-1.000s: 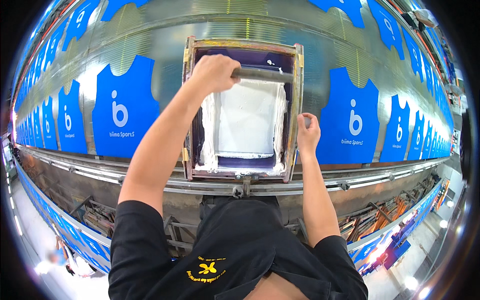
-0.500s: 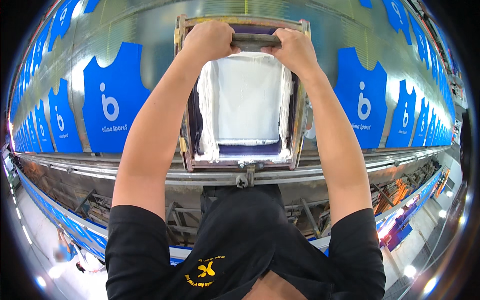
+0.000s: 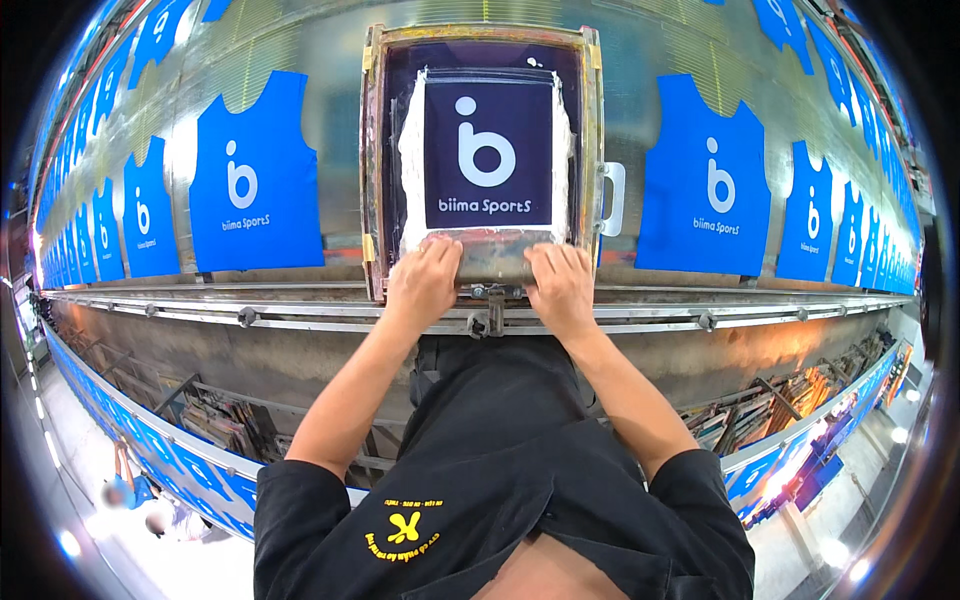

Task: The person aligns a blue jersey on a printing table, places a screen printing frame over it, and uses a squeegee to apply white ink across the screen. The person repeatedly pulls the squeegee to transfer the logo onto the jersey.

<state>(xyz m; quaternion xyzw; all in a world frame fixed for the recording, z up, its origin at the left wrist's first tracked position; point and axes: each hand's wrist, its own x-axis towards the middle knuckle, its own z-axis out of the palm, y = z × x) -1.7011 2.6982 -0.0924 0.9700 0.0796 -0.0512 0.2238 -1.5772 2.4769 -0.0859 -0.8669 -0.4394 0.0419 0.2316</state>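
A screen-printing frame lies in front of me on the long table. White ink lines both sides of its mesh, around a dark panel with a round white emblem and lettering. At the frame's near end is a squeegee, a wide blade with a handle bar. My left hand has its fingers wrapped over the squeegee's left end. Likewise closed, my right hand grips the right end. Part of the squeegee is hidden behind my fingers.
Blue vest-shaped fabric pieces with white emblems lie either side, one at left and one at right. A metal rail runs along the near edge. A white handle juts from the frame's right. People are far off at lower left.
Both hands have pulled the squeegee from the frame's far end to its near end. The white ink layer over the middle is gone, and the dark panel with its white emblem shows.
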